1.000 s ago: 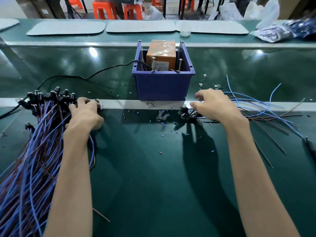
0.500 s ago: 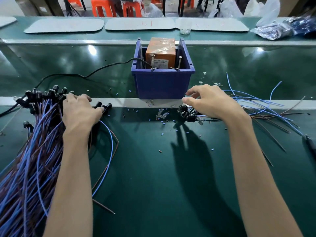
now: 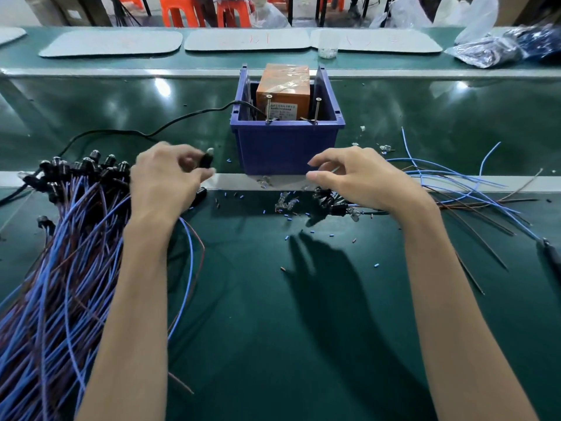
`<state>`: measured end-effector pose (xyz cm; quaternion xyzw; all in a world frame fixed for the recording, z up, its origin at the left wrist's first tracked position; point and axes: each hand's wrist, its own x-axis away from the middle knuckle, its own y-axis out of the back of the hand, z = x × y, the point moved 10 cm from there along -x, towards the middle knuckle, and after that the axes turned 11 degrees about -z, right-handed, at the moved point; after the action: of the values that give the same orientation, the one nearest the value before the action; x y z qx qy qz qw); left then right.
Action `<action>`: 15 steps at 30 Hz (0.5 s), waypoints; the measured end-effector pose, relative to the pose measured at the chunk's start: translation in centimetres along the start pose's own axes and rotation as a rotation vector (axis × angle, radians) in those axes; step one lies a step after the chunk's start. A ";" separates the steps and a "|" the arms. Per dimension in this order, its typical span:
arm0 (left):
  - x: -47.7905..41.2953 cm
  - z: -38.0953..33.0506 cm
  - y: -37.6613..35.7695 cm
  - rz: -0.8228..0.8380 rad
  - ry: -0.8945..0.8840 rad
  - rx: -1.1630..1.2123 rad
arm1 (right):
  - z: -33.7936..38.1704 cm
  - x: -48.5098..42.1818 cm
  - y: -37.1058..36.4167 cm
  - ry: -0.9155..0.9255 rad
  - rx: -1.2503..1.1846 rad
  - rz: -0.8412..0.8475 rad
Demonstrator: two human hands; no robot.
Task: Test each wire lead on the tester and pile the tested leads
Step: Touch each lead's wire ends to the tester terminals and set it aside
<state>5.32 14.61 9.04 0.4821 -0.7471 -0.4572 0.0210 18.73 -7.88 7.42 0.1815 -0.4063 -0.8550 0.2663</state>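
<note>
The untested bundle [image 3: 60, 253] lies by your left forearm, caps toward the rail [image 3: 91, 177]. Your left hand [image 3: 167, 183] pinches one lead [image 3: 209, 158] by its black cap, with blue and brown tails trailing under the wrist. Your right hand [image 3: 367, 180] hovers loosely curled and holds nothing, over the tested pile [image 3: 334, 205]. Suggest you free the tails with the right hand first so nothing drags, then put one wire on each screw post [image 3: 268, 109] of the blue bin [image 3: 288, 147]. The white label [image 3: 280, 110] on the orange box [image 3: 283, 86] is too small to read. Red marks on the far pads [image 3: 247, 41] are illegible.
</note>
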 end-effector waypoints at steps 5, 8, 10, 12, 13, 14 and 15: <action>4.1 -9.9 -1.8 0.233 -0.189 0.590 | 3.3 0.4 -1.6 0.100 -0.417 0.102; 6.7 -13.4 -2.5 0.297 -0.162 0.889 | 3.8 0.2 -0.6 0.093 -0.635 -0.013; 6.9 -13.5 -2.1 0.197 -0.023 1.086 | 3.2 0.0 0.7 0.046 -0.728 -0.132; 7.5 -12.5 -3.2 0.178 0.282 1.263 | 2.1 -0.2 2.3 -0.019 -0.760 -0.289; 8.3 -11.8 -4.7 0.231 0.478 1.309 | 1.6 -0.2 3.1 -0.034 -0.753 -0.354; 9.6 -11.3 -6.5 0.331 0.689 1.330 | 1.4 -0.2 3.8 -0.033 -0.718 -0.395; 11.1 -11.1 -8.2 0.450 0.895 1.351 | 1.3 -0.2 4.2 -0.025 -0.664 -0.403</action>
<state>10.34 -1.96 5.19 0.3663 -0.8596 0.3378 0.1130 19.48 -9.21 11.58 0.1512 -0.0669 -0.9774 0.1321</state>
